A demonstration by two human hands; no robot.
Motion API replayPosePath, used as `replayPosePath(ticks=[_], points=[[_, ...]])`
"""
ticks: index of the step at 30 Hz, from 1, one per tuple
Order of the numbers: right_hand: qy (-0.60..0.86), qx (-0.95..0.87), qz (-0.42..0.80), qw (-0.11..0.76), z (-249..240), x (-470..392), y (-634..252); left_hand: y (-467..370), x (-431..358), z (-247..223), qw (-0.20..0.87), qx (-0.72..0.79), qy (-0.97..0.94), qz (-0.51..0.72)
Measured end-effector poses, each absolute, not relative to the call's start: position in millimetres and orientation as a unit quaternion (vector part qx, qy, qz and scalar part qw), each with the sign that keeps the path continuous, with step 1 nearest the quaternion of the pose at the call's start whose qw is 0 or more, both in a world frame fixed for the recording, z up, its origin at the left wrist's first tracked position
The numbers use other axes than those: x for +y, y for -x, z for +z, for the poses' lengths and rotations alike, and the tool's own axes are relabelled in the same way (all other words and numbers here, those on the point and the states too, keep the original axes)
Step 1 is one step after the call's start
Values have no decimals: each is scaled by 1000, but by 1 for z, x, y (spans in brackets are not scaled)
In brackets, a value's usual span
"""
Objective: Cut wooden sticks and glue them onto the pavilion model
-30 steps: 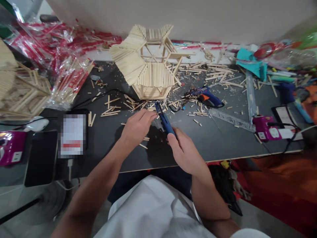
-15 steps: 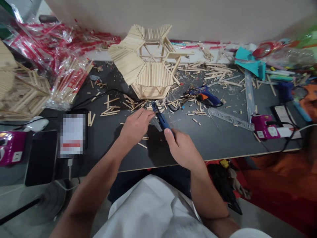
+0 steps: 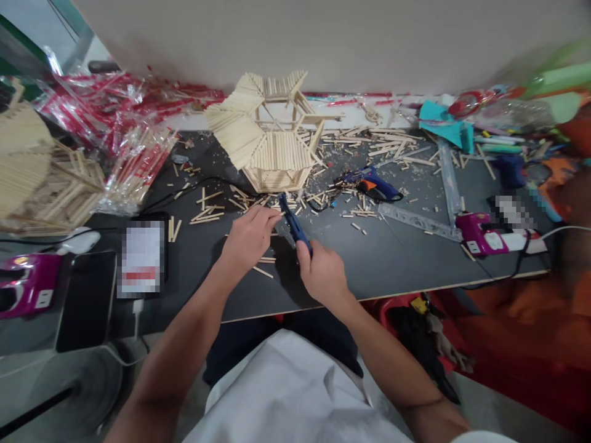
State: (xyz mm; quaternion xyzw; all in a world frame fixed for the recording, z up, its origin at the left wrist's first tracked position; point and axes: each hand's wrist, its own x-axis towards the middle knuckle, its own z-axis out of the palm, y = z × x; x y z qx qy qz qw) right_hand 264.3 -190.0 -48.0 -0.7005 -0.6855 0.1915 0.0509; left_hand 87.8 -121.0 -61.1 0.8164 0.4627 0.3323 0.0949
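My right hand (image 3: pixel 323 274) is wrapped around the handle of a blue hand cutter (image 3: pixel 295 226), its head pointing away from me and a grey plate along its left side. My left hand (image 3: pixel 249 237) is closed in a pinch beside the cutter's head, on a thin wooden stick that is mostly hidden by the fingers. Just beyond both hands stands a model built of wooden sticks (image 3: pixel 281 151), with slatted panels around an open hexagonal frame. Short cut stick pieces (image 3: pixel 207 209) lie about on the dark table (image 3: pixel 369 258).
A blue glue gun (image 3: pixel 376 184) and a clear ruler (image 3: pixel 420 223) lie to the right. Purple power sockets (image 3: pixel 480 234) sit at both sides. Phones (image 3: pixel 87 301), bagged sticks (image 3: pixel 138 160) and a second stick model (image 3: pixel 28 166) are on the left. Cables cross the tabletop.
The camera view has shifted, so the table contents appear slightly lower. Both hands stay together at the cutter, and the grips look the same.
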Motion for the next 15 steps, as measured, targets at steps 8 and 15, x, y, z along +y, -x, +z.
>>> replayPosePath(ticks=[8, 15], points=[[706, -691, 146, 58, -49, -206, -258, -74, -114, -54, 90, 427, -833, 340], [700, -706, -3, 105, -57, -226, -277, -69, -112, -54, 94, 454, -859, 218]])
